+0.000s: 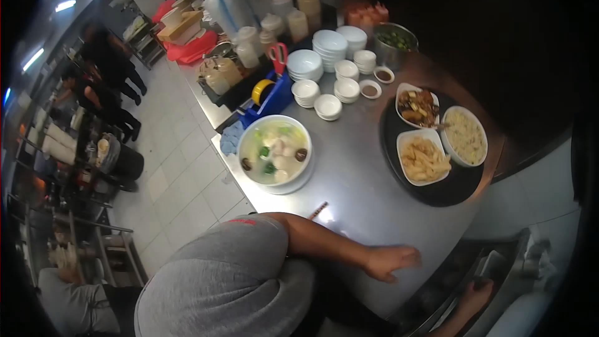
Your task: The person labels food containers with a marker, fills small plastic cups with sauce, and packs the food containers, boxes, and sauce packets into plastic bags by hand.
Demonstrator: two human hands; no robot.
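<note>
1. Dull, smooth steel makes up the table (349, 168) beside me. On it stands a round white bowl (286, 186) of cloudy soup (279, 150).
2. A flat, round black tray (446, 197) carries white dishes (467, 163): glossy brown chunks (417, 107), pale fried-looking strips (423, 157) and loose, rice-like grains (465, 136).
3. My bare left arm (331, 242) slants out from a soft grey sleeve (249, 237) over the steel. Its hand (392, 263) is loosely curled, the thumb apart from the other fingers.
4. My right hand (477, 294) reaches low beyond the table's rounded edge, at a dark, flat thing (493, 263). Whether those fingers clamp on it or only touch it, I cannot tell.
5. Blur softens my left fingertips; the frame's bottom cuts off my right forearm (458, 313). A patterned stick (319, 211) is partly hidden behind my left arm.
</note>
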